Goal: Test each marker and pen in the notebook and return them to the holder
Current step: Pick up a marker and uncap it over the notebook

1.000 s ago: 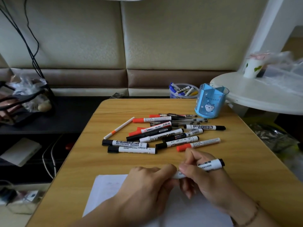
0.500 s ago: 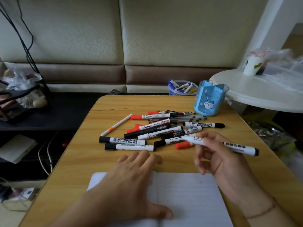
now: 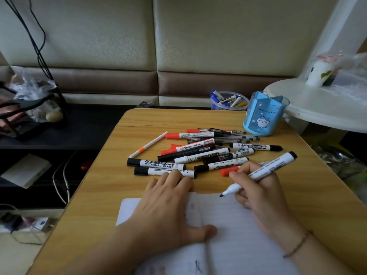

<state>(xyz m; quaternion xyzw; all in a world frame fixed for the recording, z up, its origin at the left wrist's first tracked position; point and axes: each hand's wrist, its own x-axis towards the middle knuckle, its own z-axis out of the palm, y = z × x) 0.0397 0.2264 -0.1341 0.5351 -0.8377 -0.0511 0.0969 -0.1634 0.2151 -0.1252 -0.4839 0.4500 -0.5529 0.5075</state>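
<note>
An open lined notebook (image 3: 234, 233) lies at the near edge of the wooden table (image 3: 111, 197). My left hand (image 3: 166, 207) presses flat on its left page. My right hand (image 3: 258, 191) grips a white marker (image 3: 264, 171) with its cap posted on the far end; the black tip hovers just at the top edge of the right page. A pile of several red and black markers and pens (image 3: 200, 153) lies in the middle of the table. The blue pen holder (image 3: 264, 114) stands empty at the far right.
A clear tub of pens (image 3: 228, 101) sits behind the table's far edge. A white round side table (image 3: 321, 108) with a cup (image 3: 317, 74) overlaps the right corner. A dark shelf (image 3: 59, 126) with bags is at the left.
My hands parted after uncapping the marker. The left hand went down flat on the notebook. The right hand turned the marker tip-down and brought it to the page.
</note>
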